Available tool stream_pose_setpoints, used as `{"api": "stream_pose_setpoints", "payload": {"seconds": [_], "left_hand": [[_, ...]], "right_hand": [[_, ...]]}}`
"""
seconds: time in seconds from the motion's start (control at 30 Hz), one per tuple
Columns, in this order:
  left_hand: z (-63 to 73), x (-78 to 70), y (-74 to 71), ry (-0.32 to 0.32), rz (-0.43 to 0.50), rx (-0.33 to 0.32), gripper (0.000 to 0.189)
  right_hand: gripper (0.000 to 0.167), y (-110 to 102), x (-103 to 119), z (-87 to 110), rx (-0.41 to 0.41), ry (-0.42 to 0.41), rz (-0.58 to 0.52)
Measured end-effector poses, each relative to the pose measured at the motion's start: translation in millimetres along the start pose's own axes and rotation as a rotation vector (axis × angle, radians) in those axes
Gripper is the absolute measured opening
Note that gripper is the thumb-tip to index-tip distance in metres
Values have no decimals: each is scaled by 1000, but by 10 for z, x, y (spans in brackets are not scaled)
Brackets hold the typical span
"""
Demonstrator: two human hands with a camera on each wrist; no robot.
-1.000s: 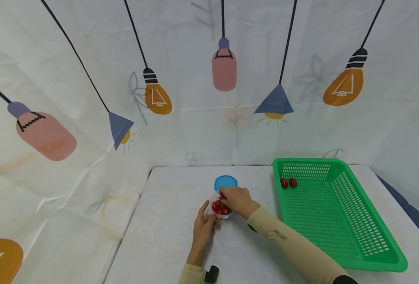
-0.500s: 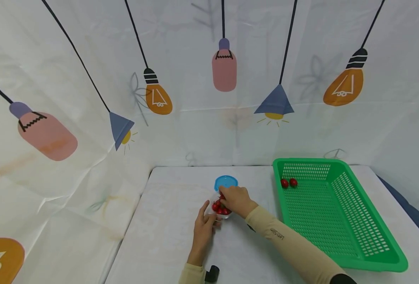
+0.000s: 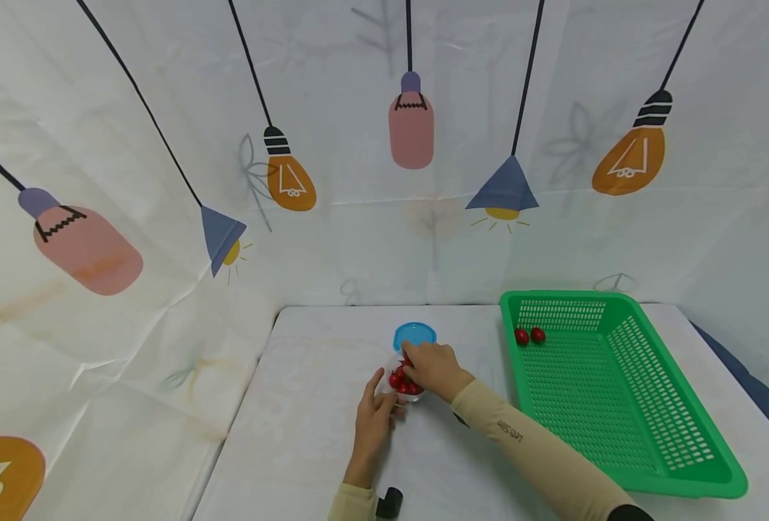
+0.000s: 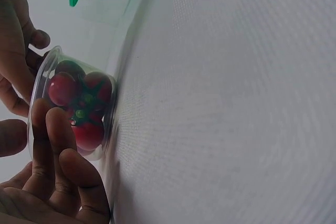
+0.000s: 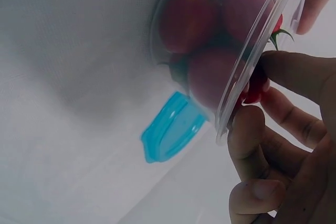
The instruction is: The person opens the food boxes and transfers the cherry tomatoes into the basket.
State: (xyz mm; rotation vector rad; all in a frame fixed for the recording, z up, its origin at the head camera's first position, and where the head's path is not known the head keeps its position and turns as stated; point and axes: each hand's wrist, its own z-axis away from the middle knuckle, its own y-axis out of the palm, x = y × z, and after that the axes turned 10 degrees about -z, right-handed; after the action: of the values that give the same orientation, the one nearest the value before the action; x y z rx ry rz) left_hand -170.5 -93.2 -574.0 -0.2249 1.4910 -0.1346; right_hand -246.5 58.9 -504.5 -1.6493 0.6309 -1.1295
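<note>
While left hand [image 3: 372, 421], half-curled, cups the clear tub [image 5: 253, 59] | right hand [image 3: 438, 367], nearly closed, pinches a tomato [image 5: 255, 85]

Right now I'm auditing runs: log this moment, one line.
left hand: holds tub; right hand: pinches tomato; lid: off; basket: two tomatoes

- I see a white worktop [image 3: 299, 427], its surface finely textured close up, its far left corner rounded.
- A clear round tub [image 4: 41, 77] stands on it around the middle, with red tomatoes inside.
- Just beyond the tub, a blue lid [image 3: 414, 332] lies on the white surface.
- Over on the right sits a big green basket [image 3: 605, 416], slatted and shallow, well apart from the tub, reaching back near the far edge.
</note>
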Motion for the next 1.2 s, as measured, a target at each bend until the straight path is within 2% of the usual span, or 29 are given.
{"api": "stream_pose_setpoints", "payload": {"seconds": [0.23, 0.43, 0.57, 0.97, 1.2], "left_hand": [[13, -33, -5, -8, -7, 2, 55], [134, -288, -58, 7, -7, 24, 55], [193, -381, -88, 40, -5, 27, 55], [169, -357, -73, 34, 24, 25, 55], [173, -376, -75, 23, 14, 30, 54]], "right_hand": [[21, 3, -8, 3, -5, -12, -21], [22, 30, -39, 6, -34, -36, -2], [24, 36, -45, 13, -56, -48, 11], [25, -79, -50, 31, -9, 37, -102], [25, -209, -108, 80, -62, 44, -179]]}}
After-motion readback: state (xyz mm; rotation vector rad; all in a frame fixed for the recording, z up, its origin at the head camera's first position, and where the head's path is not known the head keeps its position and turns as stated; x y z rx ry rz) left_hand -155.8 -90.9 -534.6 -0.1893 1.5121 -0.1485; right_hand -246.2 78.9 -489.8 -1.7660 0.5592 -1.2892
